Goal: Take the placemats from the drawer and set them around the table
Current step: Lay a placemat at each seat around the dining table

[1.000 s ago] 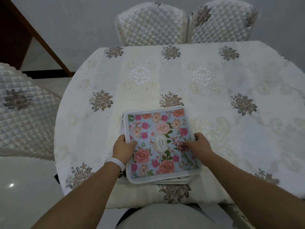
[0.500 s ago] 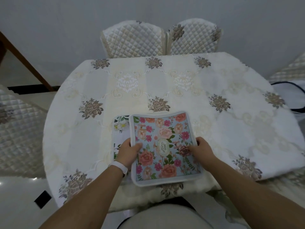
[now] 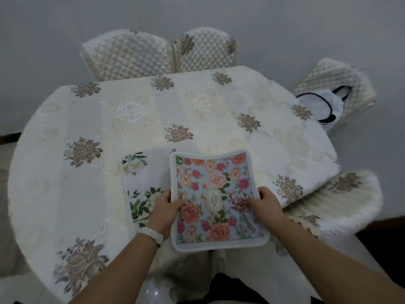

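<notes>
Rounded-square floral placemat (image 3: 215, 198) pinched by left hand (image 3: 164, 207) and right hand (image 3: 266, 202), white-flowered mat (image 3: 140, 172) beneath, embroidered tablecloth (image 3: 109, 119).

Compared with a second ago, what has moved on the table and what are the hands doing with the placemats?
The blue floral placemat, held at its sides by the left hand and right hand, has slid to the person's right, off the stack. That uncovered a white placemat with green leaves beneath, which stays on the tablecloth. Both grips are unchanged; the camera view has also shifted.
</notes>
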